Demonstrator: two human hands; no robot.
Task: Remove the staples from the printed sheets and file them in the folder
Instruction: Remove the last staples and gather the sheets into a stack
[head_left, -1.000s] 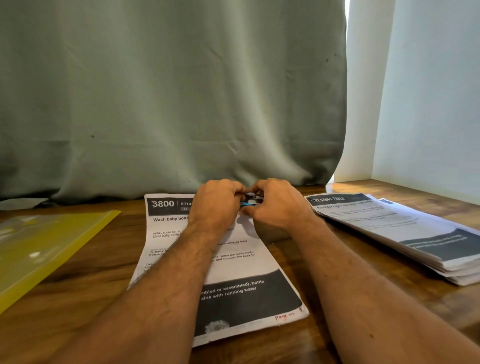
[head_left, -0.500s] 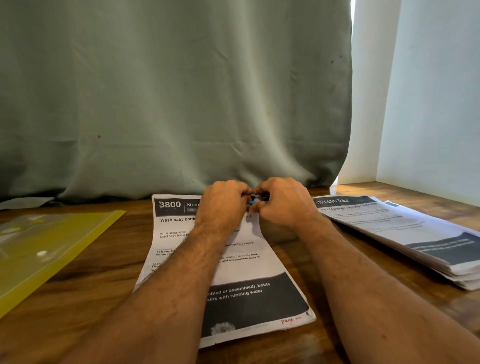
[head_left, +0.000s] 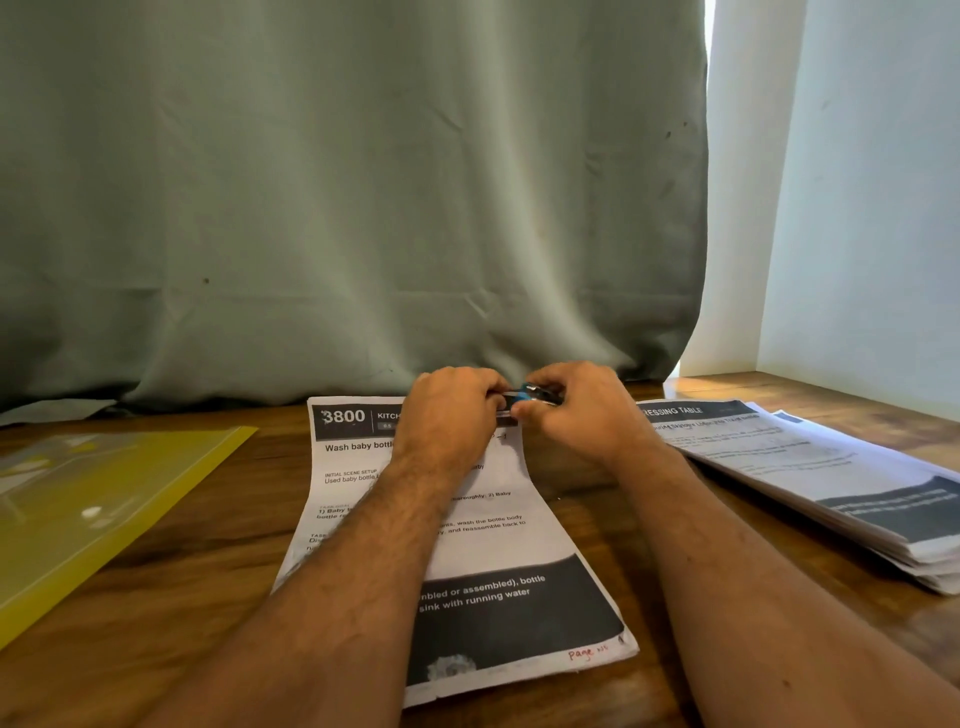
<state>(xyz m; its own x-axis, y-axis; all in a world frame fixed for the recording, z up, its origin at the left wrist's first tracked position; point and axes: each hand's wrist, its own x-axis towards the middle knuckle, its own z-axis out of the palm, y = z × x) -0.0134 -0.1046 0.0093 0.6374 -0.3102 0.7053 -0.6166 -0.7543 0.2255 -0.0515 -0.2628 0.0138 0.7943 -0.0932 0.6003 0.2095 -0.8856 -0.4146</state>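
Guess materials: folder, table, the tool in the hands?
Folder: looks like thin translucent yellow plastic, glossy; it shows glare spots and pale shapes through the cover.
Table: wood or wood-look laminate, smooth with a slight sheen; brown grain streaks, cannot tell which.
Tool: blue part looks plastic, with a shiny, probably metal part; mostly hidden between left hand and right hand.

Both hands (head_left: 519, 410) crept slightly farther up the printed sheet (head_left: 478, 545).

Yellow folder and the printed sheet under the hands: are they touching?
Apart. The head view shows bare wooden table between the yellow folder at the left and the printed sheet in the middle.
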